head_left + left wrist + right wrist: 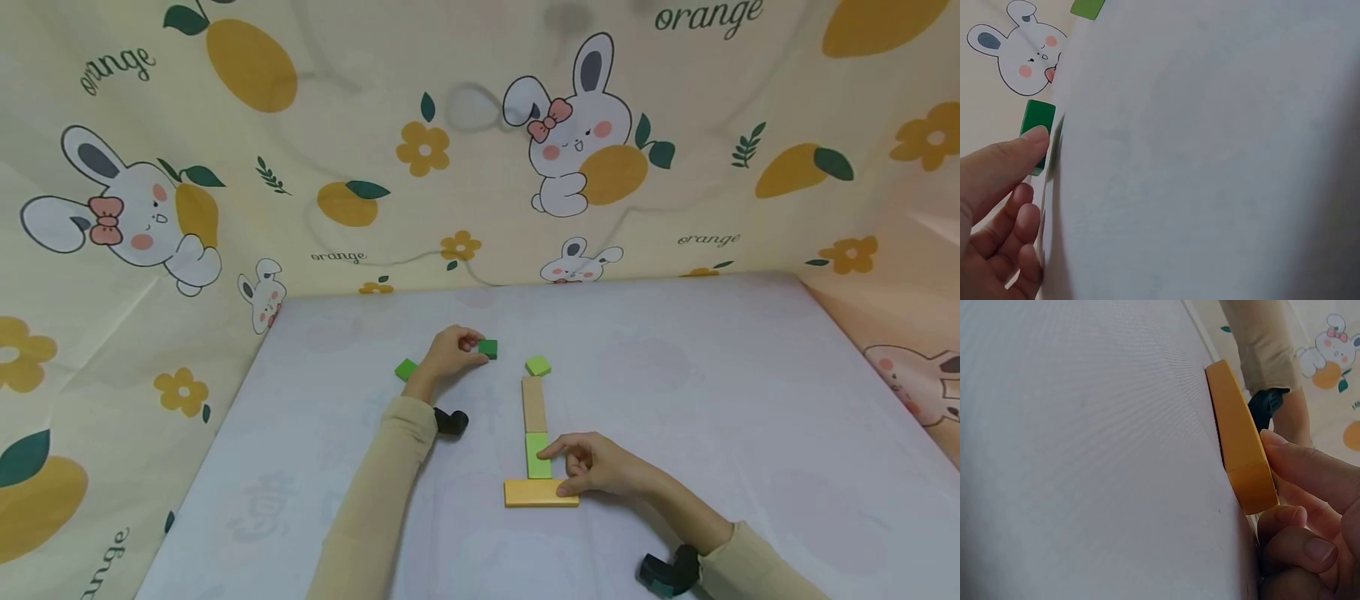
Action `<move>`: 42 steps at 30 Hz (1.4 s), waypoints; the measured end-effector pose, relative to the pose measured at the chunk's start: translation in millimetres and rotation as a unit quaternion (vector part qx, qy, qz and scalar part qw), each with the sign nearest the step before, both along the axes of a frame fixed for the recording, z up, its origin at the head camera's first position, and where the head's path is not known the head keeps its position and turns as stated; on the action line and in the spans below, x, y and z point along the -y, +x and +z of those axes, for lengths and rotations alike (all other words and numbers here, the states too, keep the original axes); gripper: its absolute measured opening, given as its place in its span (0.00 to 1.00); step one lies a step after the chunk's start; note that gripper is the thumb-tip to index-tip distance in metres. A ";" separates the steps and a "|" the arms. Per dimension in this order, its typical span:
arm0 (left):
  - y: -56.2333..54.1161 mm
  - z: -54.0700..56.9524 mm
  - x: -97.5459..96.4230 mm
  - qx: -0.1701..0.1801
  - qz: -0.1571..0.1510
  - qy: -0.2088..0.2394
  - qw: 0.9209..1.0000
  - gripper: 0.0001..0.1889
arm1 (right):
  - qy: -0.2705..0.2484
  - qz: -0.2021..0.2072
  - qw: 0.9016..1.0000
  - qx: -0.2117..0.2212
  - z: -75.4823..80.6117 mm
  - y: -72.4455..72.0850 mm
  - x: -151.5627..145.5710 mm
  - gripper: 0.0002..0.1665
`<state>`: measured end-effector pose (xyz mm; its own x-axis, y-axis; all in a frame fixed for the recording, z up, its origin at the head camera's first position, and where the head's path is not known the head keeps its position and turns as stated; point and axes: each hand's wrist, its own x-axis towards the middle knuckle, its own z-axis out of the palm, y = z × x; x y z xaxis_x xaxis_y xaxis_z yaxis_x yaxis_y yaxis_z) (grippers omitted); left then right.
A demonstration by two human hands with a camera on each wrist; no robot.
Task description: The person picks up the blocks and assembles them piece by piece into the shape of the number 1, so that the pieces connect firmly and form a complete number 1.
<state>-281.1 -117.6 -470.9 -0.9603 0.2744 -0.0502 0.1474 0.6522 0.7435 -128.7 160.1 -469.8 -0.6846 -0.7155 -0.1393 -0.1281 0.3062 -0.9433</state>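
Note:
My left hand (452,352) pinches a small dark green block (488,348) between thumb and fingers near the back of the table. The thumb lies over this green block in the left wrist view. My right hand (600,465) rests at a row of blocks, its thumb touching the orange-yellow block (531,493) and its index finger on the light green block (537,457). Its other fingers are bent. Beyond the light green block, a tan wooden block (533,405) continues the row, and a turned green block (537,366) sits at its far end.
Another green block (406,369) lies left of my left wrist, partly behind it. The white table (720,383) meets a patterned cloth (465,150) at the back and sides. Black wrist devices (452,422) are on both wrists.

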 end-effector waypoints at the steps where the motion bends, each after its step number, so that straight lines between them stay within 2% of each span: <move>1: 1.0 0.5 0.0 0.001 0.001 0.001 1.000 0.19 | -0.001 0.000 1.000 -0.001 -0.1 0.1 0.0 0.29; 11: 11.0 5.1 -2.6 0.001 0.014 0.024 1.000 0.18 | -0.002 -0.002 1.000 -0.003 -1.6 0.7 -0.2 0.29; 27: 22.2 -3.1 -5.6 -0.005 0.018 0.058 0.998 0.18 | -0.001 0.000 1.000 -0.002 -2.3 0.1 -0.6 0.29; 34: 29.5 -1.0 -14.3 -0.004 0.014 0.065 0.998 0.18 | 0.002 -0.001 1.000 -0.003 -3.2 -0.7 -1.0 0.29; 42: 33.7 2.0 -22.6 -0.028 0.013 0.065 0.997 0.18 | 0.009 0.002 1.000 -0.004 -3.5 -1.7 -0.3 0.29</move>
<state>-247.4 -95.0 -468.9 -0.9672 0.2510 0.0379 0.1758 0.5546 0.8134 -130.4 160.4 -473.4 -0.6830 -0.7157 -0.1457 -0.1375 0.3218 -0.9368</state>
